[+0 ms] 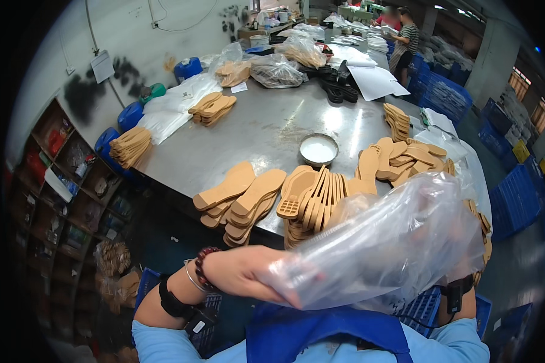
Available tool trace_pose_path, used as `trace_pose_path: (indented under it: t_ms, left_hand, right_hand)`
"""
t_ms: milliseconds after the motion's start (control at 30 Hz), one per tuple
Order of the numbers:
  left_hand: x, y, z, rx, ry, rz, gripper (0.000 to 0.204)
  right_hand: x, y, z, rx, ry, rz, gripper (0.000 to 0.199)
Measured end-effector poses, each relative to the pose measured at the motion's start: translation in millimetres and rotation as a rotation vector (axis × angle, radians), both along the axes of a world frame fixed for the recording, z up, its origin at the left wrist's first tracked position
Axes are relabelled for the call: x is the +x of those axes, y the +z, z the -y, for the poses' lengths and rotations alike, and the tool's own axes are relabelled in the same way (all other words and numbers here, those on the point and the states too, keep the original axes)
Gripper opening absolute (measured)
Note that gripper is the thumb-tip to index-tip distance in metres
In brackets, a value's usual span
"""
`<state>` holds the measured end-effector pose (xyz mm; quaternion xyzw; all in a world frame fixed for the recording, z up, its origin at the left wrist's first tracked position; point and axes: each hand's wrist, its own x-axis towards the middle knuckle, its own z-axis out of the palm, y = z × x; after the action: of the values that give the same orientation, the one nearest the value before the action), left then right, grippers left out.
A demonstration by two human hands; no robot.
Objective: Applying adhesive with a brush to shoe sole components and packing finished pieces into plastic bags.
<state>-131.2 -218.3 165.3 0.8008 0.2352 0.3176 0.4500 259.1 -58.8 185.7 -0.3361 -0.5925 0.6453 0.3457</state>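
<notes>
Left hand (248, 271) gripped clear plastic bag (375, 248); right hand mostly hidden behind it, grip unreadable. Bag blocked some tan soles (301, 187) on table (260, 130).

Light fairly bright and even over table (254, 127); small white ceiling lamps (461, 11) past far right corner. Glare streaks on bare top, running from middle toward far edge. Pale highlights on bag (381, 242) over near edge; bag motion-blurred, left hand (245, 272) slightly soft. Shelf (60, 151) off left edge dim. Fisheye bends lines toward black rim. Beyond far edge, detail soft, one person's head (391, 12) blurred.
</notes>
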Motion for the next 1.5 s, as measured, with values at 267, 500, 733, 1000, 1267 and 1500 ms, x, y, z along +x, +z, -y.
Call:
trace_pose_path:
  t_ms: [267, 500, 733, 1000, 1267, 1500]
  left_hand:
    - [-107, -6, -14, -1.055, 0.219, 0.007, 0.017]
    - [-133, -114, -207, -0.602, 1.192, 0.371, 0.04]
    - [-87, -204, -200, -0.272, 0.919, -1.185, 0.031]
    - [-83, -208, -155, -0.277, 0.915, -0.574, 0.05]
    - [-77, -225, -150, -0.441, 0.903, -0.202, 0.051]
    - [-75, -231, -145, -0.492, 1.091, -0.305, 0.05]
  right_hand:
    - [37, -50, -125, -0.152, 0.191, 0.318, 0.02]
    - [-82, -180, -213, 0.302, 0.16, 0.548, 0.02]
    - [-73, -340, -233, 0.532, 0.175, 0.663, 0.019]
    - [-87, -227, -285, 0.255, -0.096, 0.665, 0.017]
    - [-202, -199, -336, -0.095, 0.294, 0.657, 0.019]
    - [-234, -221, -341, -0.47, 0.413, 0.376, 0.017]
